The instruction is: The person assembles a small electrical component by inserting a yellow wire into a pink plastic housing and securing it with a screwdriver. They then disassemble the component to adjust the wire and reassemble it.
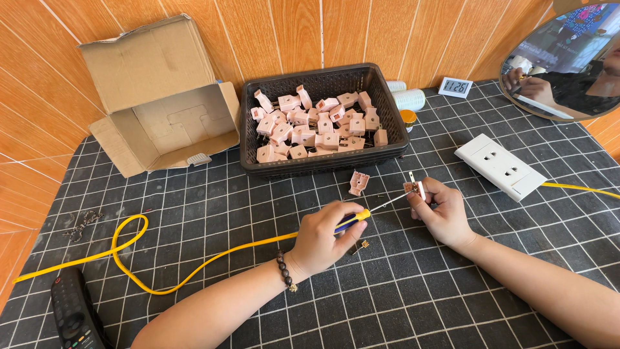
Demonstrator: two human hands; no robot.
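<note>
My left hand (323,236) grips a screwdriver (363,214) with a blue and yellow handle; its thin shaft points right. The tip meets a small pink plug part with metal prongs (414,188), which my right hand (441,210) pinches between thumb and fingers. A yellow cable (194,270) runs from the left across the mat toward my left hand. One loose pink plug half (358,183) lies on the mat just in front of the basket. A small brass piece (365,244) rests near my left hand.
A black plastic basket (248,139) holds several pink plug parts. An open cardboard box (161,90) stands at the back left, a white wall socket (500,167) with a yellow cable at right, a round mirror (568,58) behind it, a remote (72,313) at the near left.
</note>
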